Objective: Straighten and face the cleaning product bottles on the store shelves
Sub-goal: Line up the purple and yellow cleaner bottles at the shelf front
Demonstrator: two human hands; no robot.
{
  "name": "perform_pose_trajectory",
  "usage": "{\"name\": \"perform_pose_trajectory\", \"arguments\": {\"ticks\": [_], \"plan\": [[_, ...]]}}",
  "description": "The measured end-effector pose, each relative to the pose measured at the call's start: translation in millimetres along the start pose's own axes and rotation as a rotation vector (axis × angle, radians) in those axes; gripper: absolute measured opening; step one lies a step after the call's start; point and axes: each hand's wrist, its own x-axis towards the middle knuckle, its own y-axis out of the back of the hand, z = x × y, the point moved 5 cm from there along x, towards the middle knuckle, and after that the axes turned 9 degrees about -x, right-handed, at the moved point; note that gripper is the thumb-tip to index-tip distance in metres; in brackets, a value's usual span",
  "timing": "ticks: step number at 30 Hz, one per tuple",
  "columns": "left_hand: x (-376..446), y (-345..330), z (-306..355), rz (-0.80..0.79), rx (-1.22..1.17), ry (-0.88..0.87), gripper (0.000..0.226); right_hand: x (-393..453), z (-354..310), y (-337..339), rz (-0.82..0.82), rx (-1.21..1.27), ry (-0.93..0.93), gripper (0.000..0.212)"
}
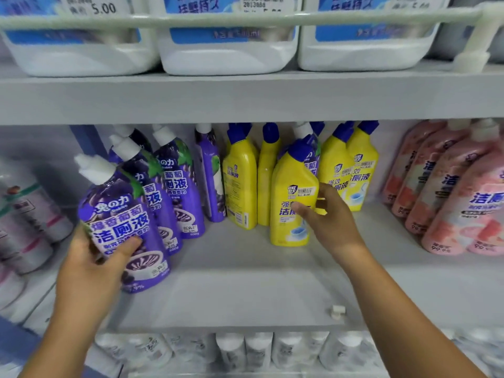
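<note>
Head view: I am gripping the front purple bottle (122,227) with my left hand (90,271), fingers curled round it, to turn its label outward on the shelf (245,290). My right hand (331,216) is pinching the yellow bottle (293,197), probably aligning it.

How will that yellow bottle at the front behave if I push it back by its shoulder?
The front yellow bottle is tall on a narrow base, so a high push would probably tip it; push low. Its glossy plastic looks slippery and fairly stiff. The right hand already grips its side, which should steady it. The bottles close behind may get knocked.
</note>
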Motion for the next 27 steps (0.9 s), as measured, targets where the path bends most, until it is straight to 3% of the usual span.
{"name": "perform_pose_trajectory", "arguments": {"ticks": [3,4,5,8,10,11,13,16,18,22,24,27], "plan": [[-17.8,18.9,-14.0,0.293,0.159,-0.007,0.057,2.5,2.5,-3.9,-0.041,0.005,0.035,0.022],[-30.6,15.0,-9.1,0.382,0.127,-0.064,0.053,1.8,0.6,-5.7,-0.071,0.017,0.046,0.021],[-44.1,-0.5,0.5,0.374,0.075,-0.163,0.043,0.2,-2.8,-9.0,-0.102,0.033,0.061,0.021],[-71.0,-85.7,40.6,-0.085,0.030,-0.320,0.038,-8.7,-15.1,-29.8,-0.198,0.039,0.068,0.024],[-66.6,-139.6,45.7,-0.370,-0.023,-0.198,0.058,-12.3,-21.2,-45.1,-0.271,-0.003,0.074,0.022],[-58.4,-157.0,38.9,-0.433,-0.060,-0.080,0.068,-14.3,-25.2,-49.1,-0.299,-0.045,0.075,0.020],[-42.2,-176.1,31.8,-0.407,-0.086,0.079,0.068,-14.3,-37.7,-42.6,-0.257,-0.116,0.129,0.027],[-34.7,-184.6,22.9,-0.392,-0.130,0.156,0.052,7.0,-67.4,10.6,0.148,-0.085,0.225,0.028],[-40.1,-184.6,16.5,-0.364,-0.150,0.139,0.050,33.1,-87.3,34.9,0.297,-0.156,0.336,0.032],[-50.4,-182.8,15.3,-0.324,-0.171,0.105,0.052,80.9,-99.5,20.6,0.066,-0.545,0.304,0.039],[-47.3,-182.8,16.8,-0.315,-0.186,0.122,0.049,83.7,-101.1,16.5,-0.021,-0.564,0.297,0.036],[-42.4,-186.8,17.2,-0.324,-0.197,0.151,0.045,70.5,-103.0,28.8,-0.008,-0.464,0.319,0.019]]}}
